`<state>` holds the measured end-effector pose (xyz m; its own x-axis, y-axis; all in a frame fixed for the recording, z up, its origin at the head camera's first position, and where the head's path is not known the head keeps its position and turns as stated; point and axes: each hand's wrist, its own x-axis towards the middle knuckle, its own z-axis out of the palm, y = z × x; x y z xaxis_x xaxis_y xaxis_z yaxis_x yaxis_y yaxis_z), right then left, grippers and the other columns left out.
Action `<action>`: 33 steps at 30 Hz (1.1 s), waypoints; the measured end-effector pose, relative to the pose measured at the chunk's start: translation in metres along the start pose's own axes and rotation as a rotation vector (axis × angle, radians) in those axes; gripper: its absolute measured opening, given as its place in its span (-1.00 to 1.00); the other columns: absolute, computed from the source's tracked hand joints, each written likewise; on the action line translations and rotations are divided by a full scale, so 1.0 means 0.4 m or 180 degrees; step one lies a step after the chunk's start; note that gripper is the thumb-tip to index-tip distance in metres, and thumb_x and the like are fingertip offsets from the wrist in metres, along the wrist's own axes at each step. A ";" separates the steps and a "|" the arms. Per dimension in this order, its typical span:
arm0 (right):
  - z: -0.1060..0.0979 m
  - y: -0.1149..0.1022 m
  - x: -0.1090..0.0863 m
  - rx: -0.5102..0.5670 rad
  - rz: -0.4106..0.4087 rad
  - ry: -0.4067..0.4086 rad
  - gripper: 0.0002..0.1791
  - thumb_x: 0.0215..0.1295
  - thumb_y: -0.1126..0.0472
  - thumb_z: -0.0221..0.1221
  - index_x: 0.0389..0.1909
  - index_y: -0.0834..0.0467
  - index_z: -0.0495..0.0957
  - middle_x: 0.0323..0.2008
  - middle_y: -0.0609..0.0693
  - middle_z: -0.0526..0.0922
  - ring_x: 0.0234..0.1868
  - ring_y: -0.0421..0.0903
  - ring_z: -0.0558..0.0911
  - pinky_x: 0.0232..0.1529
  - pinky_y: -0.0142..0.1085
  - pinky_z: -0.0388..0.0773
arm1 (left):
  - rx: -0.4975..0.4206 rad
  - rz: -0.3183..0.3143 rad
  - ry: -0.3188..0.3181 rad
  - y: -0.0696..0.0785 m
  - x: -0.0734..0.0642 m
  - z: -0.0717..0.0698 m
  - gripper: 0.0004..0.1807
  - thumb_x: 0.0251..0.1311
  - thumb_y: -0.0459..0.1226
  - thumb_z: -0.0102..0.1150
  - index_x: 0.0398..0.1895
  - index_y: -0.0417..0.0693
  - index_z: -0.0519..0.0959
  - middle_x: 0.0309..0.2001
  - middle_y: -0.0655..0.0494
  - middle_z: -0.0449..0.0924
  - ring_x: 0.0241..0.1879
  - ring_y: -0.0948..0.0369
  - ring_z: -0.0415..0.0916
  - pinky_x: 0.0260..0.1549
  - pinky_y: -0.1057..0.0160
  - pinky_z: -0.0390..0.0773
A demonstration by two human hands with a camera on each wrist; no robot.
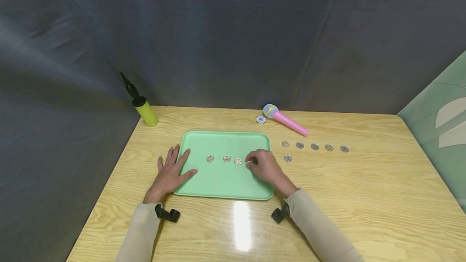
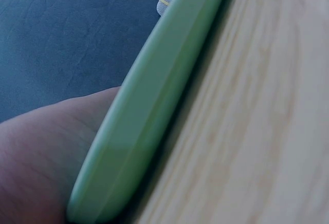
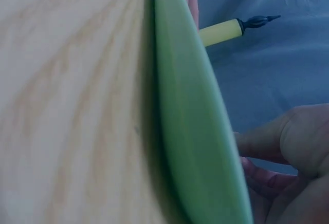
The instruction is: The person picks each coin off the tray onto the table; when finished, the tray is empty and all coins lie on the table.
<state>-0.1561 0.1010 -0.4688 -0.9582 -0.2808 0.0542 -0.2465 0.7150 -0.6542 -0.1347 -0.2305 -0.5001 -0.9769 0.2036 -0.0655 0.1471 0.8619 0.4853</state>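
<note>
A light green tray (image 1: 222, 185) lies on the wooden table, with three silver coins in a row across its middle: a left coin (image 1: 210, 159), a middle coin (image 1: 227, 158) and a right coin (image 1: 238, 161). My left hand (image 1: 171, 176) rests with spread fingers over the tray's left rim. Over the tray's right side, my right hand (image 1: 265, 166) pinches another coin (image 1: 249, 162) between thumb and fingers, low and close beside the right coin. In the right wrist view the tray's green side wall (image 3: 193, 106) hides those fingertips.
Right of the tray, several coins (image 1: 314, 146) form a row, with a single coin (image 1: 288, 158) in front. A pink toy microphone (image 1: 289, 122) and a poker chip (image 1: 260, 119) lie behind the tray. A yellow-green hand pump (image 1: 147, 113) stands at the back left.
</note>
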 end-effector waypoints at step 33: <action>-0.108 0.105 -0.008 0.1578 0.0526 -0.0195 -0.78 0.34 0.44 0.17 -0.08 0.49 0.65 -0.28 0.35 0.75 -0.47 -0.26 0.73 -0.34 -0.33 0.74 | -0.0022 0.0026 0.0041 -0.003 -0.001 0.001 -0.10 0.32 0.17 0.10 0.60 0.03 0.07 0.63 -0.26 -0.30 0.62 -0.24 -0.42 0.39 -0.48 -0.44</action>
<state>-0.1697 0.1596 -0.4639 -0.9647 -0.2374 -0.1143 0.0195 0.3683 -0.9295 -0.1346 -0.2315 -0.5011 -0.9776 0.2045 -0.0504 0.1540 0.8571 0.4917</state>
